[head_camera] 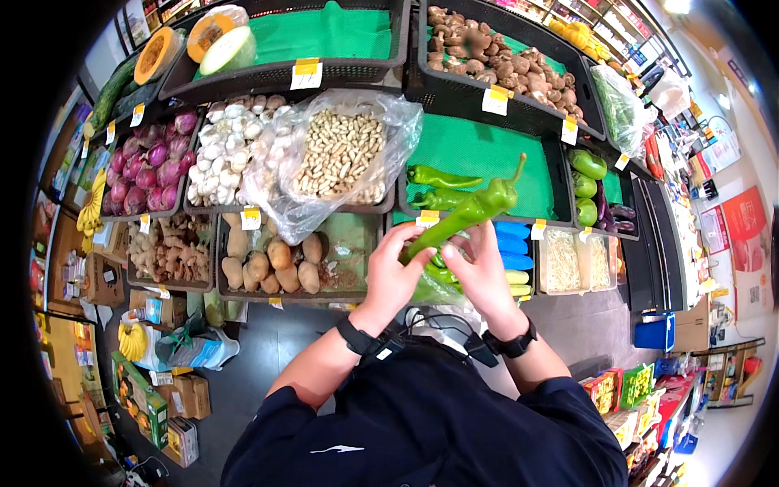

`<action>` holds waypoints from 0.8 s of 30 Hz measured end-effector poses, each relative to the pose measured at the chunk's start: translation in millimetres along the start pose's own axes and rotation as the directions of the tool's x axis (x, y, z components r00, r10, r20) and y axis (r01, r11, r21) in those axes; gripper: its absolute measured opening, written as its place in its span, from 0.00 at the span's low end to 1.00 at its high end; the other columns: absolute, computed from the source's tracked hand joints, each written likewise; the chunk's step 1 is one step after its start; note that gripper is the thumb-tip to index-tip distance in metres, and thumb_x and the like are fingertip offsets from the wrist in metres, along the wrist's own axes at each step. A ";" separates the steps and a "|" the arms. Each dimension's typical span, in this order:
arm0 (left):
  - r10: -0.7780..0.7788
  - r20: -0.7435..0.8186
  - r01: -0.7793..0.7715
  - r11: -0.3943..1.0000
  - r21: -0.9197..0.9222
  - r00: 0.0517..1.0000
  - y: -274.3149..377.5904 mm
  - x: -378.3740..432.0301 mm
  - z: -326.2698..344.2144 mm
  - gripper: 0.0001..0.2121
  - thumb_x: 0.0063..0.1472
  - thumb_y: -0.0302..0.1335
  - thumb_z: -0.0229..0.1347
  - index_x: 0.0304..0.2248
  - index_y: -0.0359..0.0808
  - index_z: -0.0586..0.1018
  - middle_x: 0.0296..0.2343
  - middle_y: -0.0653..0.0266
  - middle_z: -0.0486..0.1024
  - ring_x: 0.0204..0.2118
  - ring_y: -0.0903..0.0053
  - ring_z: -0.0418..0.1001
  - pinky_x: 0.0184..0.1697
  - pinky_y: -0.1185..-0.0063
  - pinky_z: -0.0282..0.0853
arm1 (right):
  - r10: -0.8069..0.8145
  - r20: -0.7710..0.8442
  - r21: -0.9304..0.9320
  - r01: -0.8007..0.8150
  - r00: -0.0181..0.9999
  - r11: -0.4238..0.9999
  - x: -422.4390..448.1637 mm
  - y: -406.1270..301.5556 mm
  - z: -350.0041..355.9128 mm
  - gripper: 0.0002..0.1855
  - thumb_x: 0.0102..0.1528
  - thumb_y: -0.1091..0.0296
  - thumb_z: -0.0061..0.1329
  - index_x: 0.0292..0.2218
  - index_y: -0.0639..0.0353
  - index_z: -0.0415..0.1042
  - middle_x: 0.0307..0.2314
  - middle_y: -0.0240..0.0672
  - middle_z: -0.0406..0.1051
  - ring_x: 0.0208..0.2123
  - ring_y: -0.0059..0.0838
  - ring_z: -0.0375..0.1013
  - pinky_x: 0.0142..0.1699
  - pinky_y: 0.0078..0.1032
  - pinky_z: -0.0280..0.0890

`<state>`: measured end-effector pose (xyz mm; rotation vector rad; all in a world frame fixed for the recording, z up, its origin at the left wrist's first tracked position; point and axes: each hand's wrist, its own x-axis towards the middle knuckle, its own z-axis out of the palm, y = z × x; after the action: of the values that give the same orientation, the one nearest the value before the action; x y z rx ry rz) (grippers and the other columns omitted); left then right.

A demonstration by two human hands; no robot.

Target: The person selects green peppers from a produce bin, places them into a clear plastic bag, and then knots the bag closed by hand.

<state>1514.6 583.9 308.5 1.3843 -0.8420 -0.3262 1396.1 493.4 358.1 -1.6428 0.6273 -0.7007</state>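
Observation:
My left hand (397, 269) grips the lower end of a long green pepper (471, 210), whose curved stem points up and to the right. Close beside it, my right hand (481, 268) has its thumb near the pepper's lower part; its fingers are partly hidden, and whether they hold a plastic bag cannot be told. A clear plastic bag (435, 288) with green peppers in it hangs below and between my hands. Behind the held pepper, more green peppers (443, 177) lie in a black crate lined with green mesh (487, 146).
Left are crates of peanuts (341, 152) in plastic, garlic (226, 140), red onions (146, 178), potatoes (280, 254) and ginger (165, 249). Mushrooms (505, 64) fill a crate above. Right stand eggplants (602, 204) and tubs of bean sprouts (561, 259). Cartons (185, 395) stand on the floor at left.

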 end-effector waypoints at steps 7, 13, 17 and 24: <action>0.114 0.137 -0.127 0.988 0.085 0.984 -2.2 26.7 32.9 0.22 0.52 0.20 0.61 0.48 0.33 0.73 0.46 0.59 0.72 0.45 0.71 0.73 0.45 0.77 0.70 | -0.195 0.042 -0.299 0.199 0.980 0.933 81.4 -15.4 -32.9 0.39 0.45 0.69 0.59 0.56 0.64 0.58 0.41 0.44 0.71 0.42 0.33 0.73 0.45 0.29 0.70; -0.086 0.171 0.068 0.991 0.112 0.982 -47.3 25.6 36.1 0.20 0.55 0.20 0.57 0.49 0.32 0.73 0.45 0.60 0.73 0.44 0.76 0.73 0.45 0.78 0.69 | -0.213 0.449 -0.668 0.484 0.868 0.565 191.3 25.6 -116.7 0.40 0.40 0.70 0.57 0.56 0.57 0.60 0.42 0.49 0.71 0.43 0.48 0.72 0.47 0.35 0.68; -0.306 0.125 0.298 0.951 0.078 0.944 -72.8 3.8 32.1 0.17 0.58 0.20 0.56 0.48 0.31 0.73 0.41 0.63 0.76 0.39 0.81 0.73 0.44 0.81 0.69 | 0.031 0.447 -0.791 0.378 0.894 0.480 250.9 83.6 -142.7 0.36 0.40 0.68 0.58 0.52 0.58 0.63 0.38 0.51 0.72 0.41 0.50 0.72 0.44 0.38 0.68; -0.507 -0.042 0.507 0.849 0.147 0.861 -75.2 -23.8 31.4 0.14 0.59 0.21 0.54 0.46 0.32 0.74 0.38 0.66 0.77 0.37 0.83 0.72 0.43 0.82 0.68 | 0.150 0.535 -0.774 0.410 0.831 0.483 325.5 183.4 -136.7 0.36 0.39 0.68 0.58 0.51 0.60 0.64 0.38 0.51 0.73 0.42 0.50 0.71 0.46 0.39 0.67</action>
<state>1496.8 561.8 228.4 1.7472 -0.4904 -0.6791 1510.0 133.9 231.5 -2.7573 0.4266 0.1143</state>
